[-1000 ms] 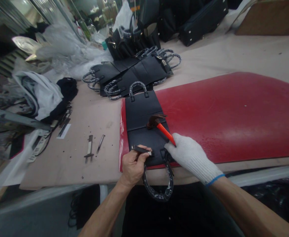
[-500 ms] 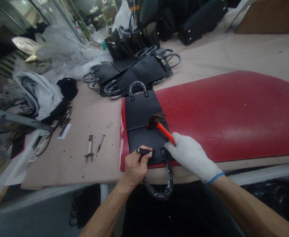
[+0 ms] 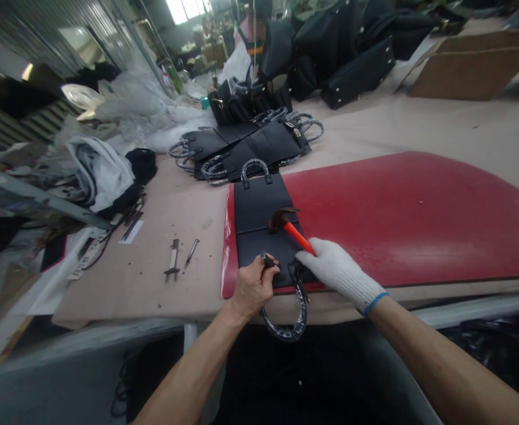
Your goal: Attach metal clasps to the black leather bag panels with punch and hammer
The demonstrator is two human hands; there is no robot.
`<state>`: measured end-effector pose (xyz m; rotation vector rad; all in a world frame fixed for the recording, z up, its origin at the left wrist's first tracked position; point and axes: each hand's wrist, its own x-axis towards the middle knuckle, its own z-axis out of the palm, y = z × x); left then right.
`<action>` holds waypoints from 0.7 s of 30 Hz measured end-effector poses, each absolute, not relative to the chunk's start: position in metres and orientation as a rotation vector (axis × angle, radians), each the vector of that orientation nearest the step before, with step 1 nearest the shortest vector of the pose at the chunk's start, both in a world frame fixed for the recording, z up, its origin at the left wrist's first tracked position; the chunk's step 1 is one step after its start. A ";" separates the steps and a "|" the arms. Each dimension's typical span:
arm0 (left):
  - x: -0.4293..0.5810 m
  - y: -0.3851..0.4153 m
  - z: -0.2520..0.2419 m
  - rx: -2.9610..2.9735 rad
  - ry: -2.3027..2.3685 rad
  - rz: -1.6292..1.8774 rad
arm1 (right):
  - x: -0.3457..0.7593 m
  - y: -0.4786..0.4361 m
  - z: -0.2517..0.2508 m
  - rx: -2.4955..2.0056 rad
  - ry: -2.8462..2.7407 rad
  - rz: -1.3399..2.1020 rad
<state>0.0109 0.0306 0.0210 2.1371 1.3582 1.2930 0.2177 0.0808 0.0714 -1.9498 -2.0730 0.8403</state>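
My bare left hand (image 3: 254, 285) is closed around a short dark metal punch (image 3: 267, 260), whose top end sticks up between thumb and fingers. The hand rests at the near end of a black leather bag panel (image 3: 259, 203). In a white knit glove, my right hand (image 3: 332, 262) grips the orange handle of a claw hammer (image 3: 298, 237). The hammer's dark head lies over the middle of the panel. A plastic-wrapped bag handle (image 3: 286, 337) loops down over the table edge between my hands; another wrapped handle (image 3: 255, 164) is at the panel's far end.
Under the panel lies a red mat (image 3: 401, 218). Left of it are a two-pronged metal tool (image 3: 173, 261) and a thin metal rod (image 3: 192, 252). Behind sit stacked black panels (image 3: 259, 144), finished black bags (image 3: 356, 74) and a cardboard box (image 3: 472, 71). White cloth (image 3: 104, 174) is at the left.
The camera view has tilted upward and shifted left. My left hand has turned the punch more upright, its top end now facing me. The right hand keeps its hold on the hammer.
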 end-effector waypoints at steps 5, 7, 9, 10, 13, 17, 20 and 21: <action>0.011 0.033 0.021 2.145 1.328 1.288 | 0.220 0.077 0.074 -1.831 -2.038 0.924; 0.011 0.032 0.020 2.157 1.336 1.284 | 0.220 0.072 0.077 -1.791 -2.021 0.945; 0.012 0.033 0.019 2.165 1.344 1.268 | 0.221 0.066 0.087 -1.743 -2.012 0.950; 0.012 0.033 0.019 2.167 1.347 1.257 | 0.222 0.061 0.096 -1.720 -2.010 0.945; 0.012 0.034 0.019 2.176 1.344 1.204 | 0.226 0.046 0.136 -1.636 -2.005 0.867; 0.013 0.036 0.018 2.168 1.326 1.183 | 0.231 0.021 0.190 -1.525 -2.070 0.651; 0.013 0.036 0.016 2.146 1.320 1.221 | 0.232 0.009 0.197 -1.591 -2.205 0.500; 0.013 0.036 0.016 2.142 1.321 1.221 | 0.233 0.008 0.194 -1.648 -2.274 0.443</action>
